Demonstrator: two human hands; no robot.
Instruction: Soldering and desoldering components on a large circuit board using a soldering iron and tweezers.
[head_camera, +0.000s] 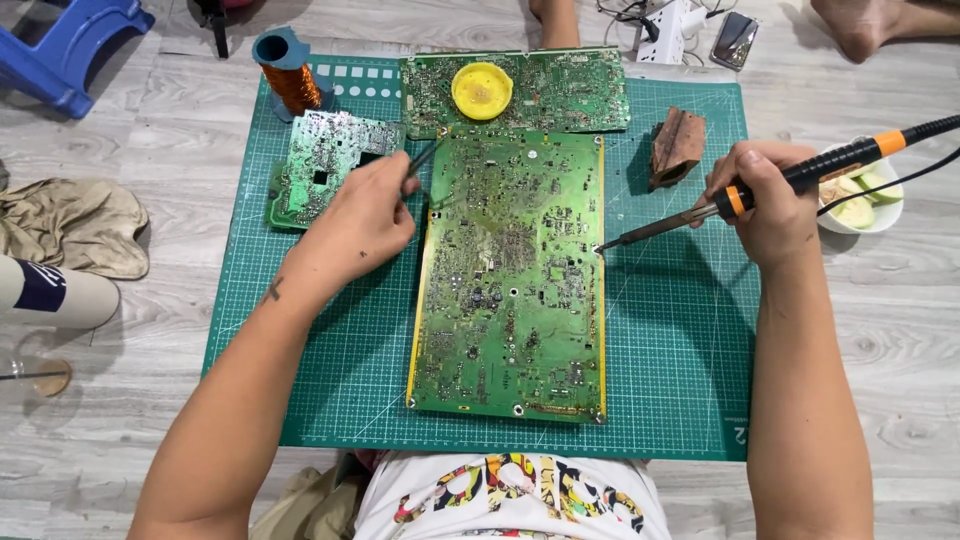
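I see a green cutting mat on grey plank floor. My right hand grips a soldering iron; left hand pinches tweezers, mostly hidden.

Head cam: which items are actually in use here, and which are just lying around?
In use:
- large green circuit board
- soldering iron in right hand, tip at the board's right edge
- tweezers in left hand
- green cutting mat underneath

Lying about:
- small circuit board
- far circuit board with yellow round tin
- copper coil stand
- brown sponge block
- bowl of sliced fruit
- phone
- blue stool
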